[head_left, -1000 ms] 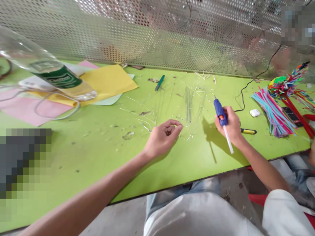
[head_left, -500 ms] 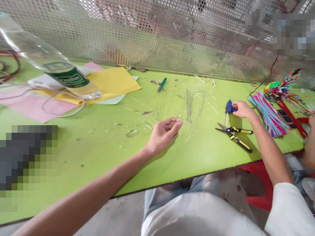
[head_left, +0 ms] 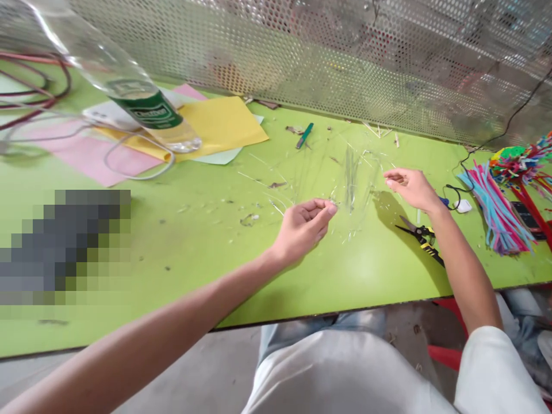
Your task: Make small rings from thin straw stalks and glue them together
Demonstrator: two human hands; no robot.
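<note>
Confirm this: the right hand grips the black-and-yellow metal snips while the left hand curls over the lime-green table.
Wrong on one point: the right hand grips nothing. The black-and-yellow metal snips lie on the table apart from it, as the head view shows. The left hand does curl over the lime-green table.

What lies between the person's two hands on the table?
In the head view, thin translucent strands lie on the green tabletop between the left hand and right hand.

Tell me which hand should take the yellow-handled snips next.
Right, probably: the right hand is open, empty and closest to the snips, while the left hand sits farther off, fingers curled near the clear strands.
</note>
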